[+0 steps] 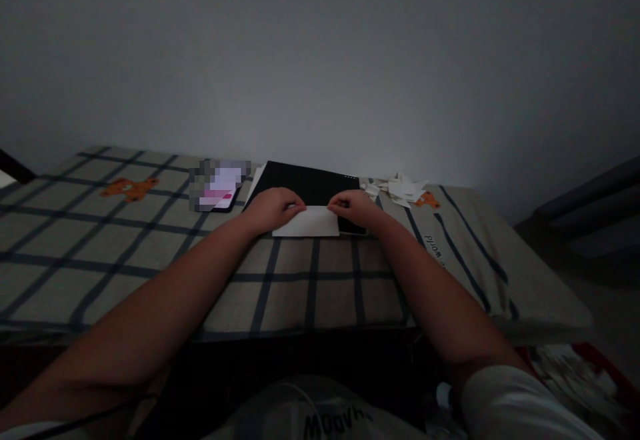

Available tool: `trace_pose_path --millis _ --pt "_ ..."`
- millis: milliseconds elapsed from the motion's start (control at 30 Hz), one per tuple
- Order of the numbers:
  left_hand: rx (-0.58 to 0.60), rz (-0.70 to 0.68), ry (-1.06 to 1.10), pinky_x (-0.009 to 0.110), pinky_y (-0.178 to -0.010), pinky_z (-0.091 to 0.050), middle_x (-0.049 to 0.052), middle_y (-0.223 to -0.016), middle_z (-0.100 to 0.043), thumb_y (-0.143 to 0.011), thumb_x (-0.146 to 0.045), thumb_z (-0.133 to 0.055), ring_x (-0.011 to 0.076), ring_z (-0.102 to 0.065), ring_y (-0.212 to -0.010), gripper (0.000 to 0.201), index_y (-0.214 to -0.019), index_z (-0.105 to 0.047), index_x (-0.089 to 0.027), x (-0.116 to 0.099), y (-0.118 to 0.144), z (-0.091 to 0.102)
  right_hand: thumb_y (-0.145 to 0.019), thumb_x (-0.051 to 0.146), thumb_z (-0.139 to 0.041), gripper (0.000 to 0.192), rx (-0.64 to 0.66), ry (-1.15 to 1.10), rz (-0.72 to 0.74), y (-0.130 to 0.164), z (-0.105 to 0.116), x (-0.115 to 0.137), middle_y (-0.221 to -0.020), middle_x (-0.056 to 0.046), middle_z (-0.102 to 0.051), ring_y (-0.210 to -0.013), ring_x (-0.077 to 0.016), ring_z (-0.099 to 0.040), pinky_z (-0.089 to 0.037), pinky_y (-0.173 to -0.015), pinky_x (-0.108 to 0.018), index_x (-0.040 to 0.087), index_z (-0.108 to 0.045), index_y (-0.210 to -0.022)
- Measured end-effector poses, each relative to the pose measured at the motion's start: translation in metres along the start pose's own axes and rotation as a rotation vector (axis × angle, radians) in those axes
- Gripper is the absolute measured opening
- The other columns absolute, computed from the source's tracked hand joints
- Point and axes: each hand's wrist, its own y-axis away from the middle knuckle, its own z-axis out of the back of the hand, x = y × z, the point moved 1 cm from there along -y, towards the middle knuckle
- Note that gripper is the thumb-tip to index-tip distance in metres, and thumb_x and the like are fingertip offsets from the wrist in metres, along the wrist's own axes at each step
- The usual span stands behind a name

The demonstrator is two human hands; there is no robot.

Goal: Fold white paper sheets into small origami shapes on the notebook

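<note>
**White paper folded flat, both hands pressing its top edge**

White paper lies under the fingertips of both hands, already doubled into a flat rectangle. That first fold looks made; I would judge the crease is now being set, and no further folds show in it.

The left hand rests knuckles up on the paper's left upper corner, fingers curled and pressed together against the edge. The right hand mirrors it at the right upper corner, fingertips bunched and bearing down. Both forearms reach straight forward from the body, converging on the sheet.

The paper rests partly on a black tablet-like slab, on a checked cloth. A phone lies left of the slab; a heap of paper scraps sits to its right.
</note>
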Motion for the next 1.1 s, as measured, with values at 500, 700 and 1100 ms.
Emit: trace_pose_path --millis 500,700,1100 --pt "0.015 0.023 -0.022 0.029 -0.077 -0.044 0.005 -0.093 -0.073 -0.091 -0.041 -0.050 0.0203 -0.064 -0.091 0.032 -0.093 -0.075 -0.021 -0.004 0.000 -0.001 -0.085 0.030 -0.060 0.021 -0.036 0.140 0.145 0.001 -0.003 0.007 -0.087 -0.006 -0.069 -0.074 -0.0138 -0.057 -0.040 -0.067 -0.025 0.015 -0.071 -0.094" --pt "0.014 0.051 -0.012 0.028 -0.078 -0.044 0.003 -0.096 -0.074 -0.090 -0.044 -0.051 0.0200 -0.064 -0.094 0.032 -0.094 -0.076 -0.023 -0.004 0.000 0.000 -0.086 0.023 -0.059 0.015 -0.003 0.144 0.116 -0.001 -0.006 0.007 -0.085 -0.006 -0.070 -0.078 -0.0143 -0.059 -0.040 -0.071 -0.025 0.015 -0.071 -0.088" --pt "-0.015 0.025 0.093 0.031 -0.083 -0.045 0.005 -0.096 -0.073 -0.090 -0.034 -0.051 0.0197 -0.064 -0.094 0.028 -0.096 -0.074 -0.021 0.017 -0.001 0.004 -0.086 0.017 -0.056 0.016 0.005 0.097 0.035 -0.002 0.006 -0.007 -0.093 -0.007 -0.073 -0.084 -0.0164 -0.063 -0.044 -0.074 -0.027 0.016 -0.072 -0.089"
